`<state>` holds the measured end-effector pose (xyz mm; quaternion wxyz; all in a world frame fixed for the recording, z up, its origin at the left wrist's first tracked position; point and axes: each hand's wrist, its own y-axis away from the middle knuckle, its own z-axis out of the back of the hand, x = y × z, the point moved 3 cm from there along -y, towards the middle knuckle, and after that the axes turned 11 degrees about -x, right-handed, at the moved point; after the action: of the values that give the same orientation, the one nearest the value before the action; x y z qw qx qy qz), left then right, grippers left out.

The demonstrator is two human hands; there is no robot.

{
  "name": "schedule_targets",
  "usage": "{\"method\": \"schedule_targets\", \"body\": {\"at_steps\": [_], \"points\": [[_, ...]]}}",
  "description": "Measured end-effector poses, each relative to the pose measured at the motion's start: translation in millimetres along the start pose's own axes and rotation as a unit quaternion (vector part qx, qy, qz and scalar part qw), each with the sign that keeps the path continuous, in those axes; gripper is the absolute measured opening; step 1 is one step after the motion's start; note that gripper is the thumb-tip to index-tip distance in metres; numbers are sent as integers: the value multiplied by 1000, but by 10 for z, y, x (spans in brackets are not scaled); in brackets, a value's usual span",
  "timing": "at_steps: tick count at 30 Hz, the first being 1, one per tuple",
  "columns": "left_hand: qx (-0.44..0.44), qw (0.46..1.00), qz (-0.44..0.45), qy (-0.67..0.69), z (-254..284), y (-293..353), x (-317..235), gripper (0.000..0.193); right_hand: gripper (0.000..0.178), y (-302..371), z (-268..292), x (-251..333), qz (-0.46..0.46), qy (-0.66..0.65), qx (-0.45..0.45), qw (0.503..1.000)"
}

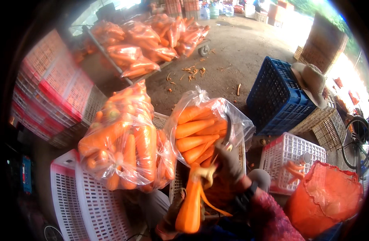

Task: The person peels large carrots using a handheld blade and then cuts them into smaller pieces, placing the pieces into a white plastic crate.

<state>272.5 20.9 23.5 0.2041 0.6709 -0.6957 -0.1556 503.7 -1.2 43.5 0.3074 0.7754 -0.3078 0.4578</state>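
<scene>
My left hand [171, 215], gloved, is closed on the side of a large peeled-looking orange carrot [189, 211] held low in front of me. A thin orange peel strip [211, 205] curls off the carrot's right side, and a pale yellowish piece [202, 172] sits at its upper end. Just right of that end my right hand [229, 162], in a dark glove, is closed and blurred. A dark curved tool [228, 127] rises from its fingers; its working end is hidden. Beyond my hands stands an open clear bag of carrots [198, 130]. A fuller carrot bag [130, 140] leans to its left.
White plastic crates [92, 197] stand at lower left, below stacked red-and-white crates [58, 80]. At right are a blue crate [279, 96] with a hat [311, 78], a white crate [293, 154] and a red sack [327, 197]. A cart with bagged carrots [148, 40] stands behind.
</scene>
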Motion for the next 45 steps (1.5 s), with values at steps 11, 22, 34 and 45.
{"method": "schedule_targets", "body": {"at_steps": [11,22,34,45], "points": [[-129,792,-272,-532,-155,179,-247,43,13,586,51,-88,364,301,28,881],[-64,730,-260,-629,-241,442,-105,47,18,1087,-88,-22,499,426,112,747],[146,168,-598,-770,-1362,1130,113,36,47,1427,-471,-32,-248,-91,227,937],[28,730,-451,-513,-660,552,-122,58,44,1356,-370,223,-179,-48,150,971]]}}
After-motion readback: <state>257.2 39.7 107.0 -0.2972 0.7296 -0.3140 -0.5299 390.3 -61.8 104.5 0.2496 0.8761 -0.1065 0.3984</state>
